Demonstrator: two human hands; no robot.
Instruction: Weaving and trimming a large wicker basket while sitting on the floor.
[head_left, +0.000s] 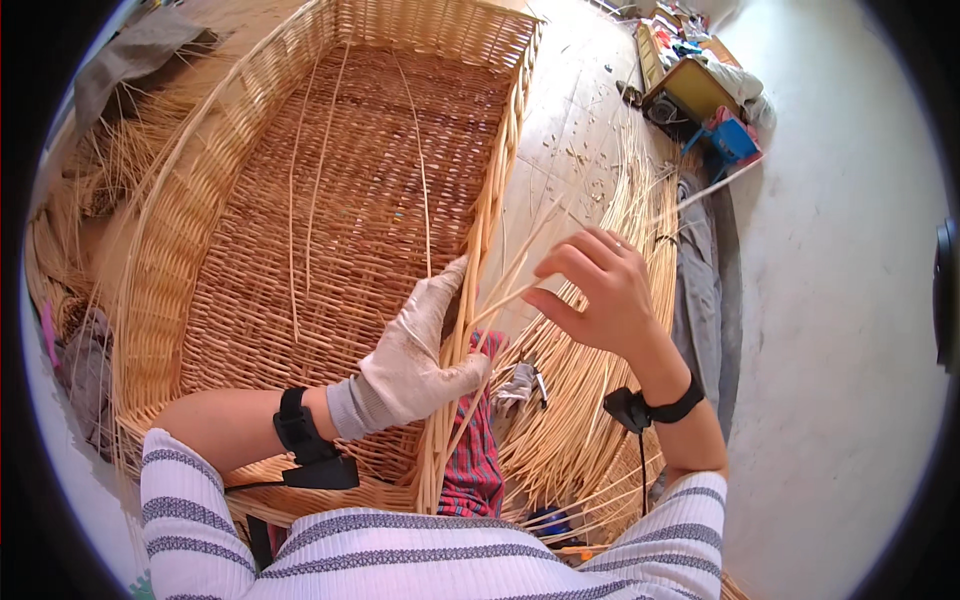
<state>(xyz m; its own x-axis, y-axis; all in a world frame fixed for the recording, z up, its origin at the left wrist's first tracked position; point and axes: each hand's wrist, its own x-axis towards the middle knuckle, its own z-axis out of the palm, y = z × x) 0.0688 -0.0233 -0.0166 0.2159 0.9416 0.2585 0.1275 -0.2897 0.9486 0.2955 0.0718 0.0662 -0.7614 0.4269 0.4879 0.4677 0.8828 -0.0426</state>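
Note:
A large rectangular wicker basket (330, 210) spreads across the left and middle of the view, its woven floor darker than its pale walls. My left hand (415, 360), in a stained white glove, is closed round the basket's right rim, fingers on the inner side and thumb over the outer strands. Just right of that rim, my bare right hand (595, 290) pinches a pale wicker rod (500, 303) between thumb and fingers. Part of a rod runs out past this hand to the upper right. Several loose rods lie inside the basket.
A thick bundle of wicker rods (570, 420) lies on the floor at right. Near it are a grey glove (517, 388) and a red plaid cloth (472, 460). A cluttered wooden box (695, 90) and a blue stool-like object (735, 140) stand farther back by the white wall.

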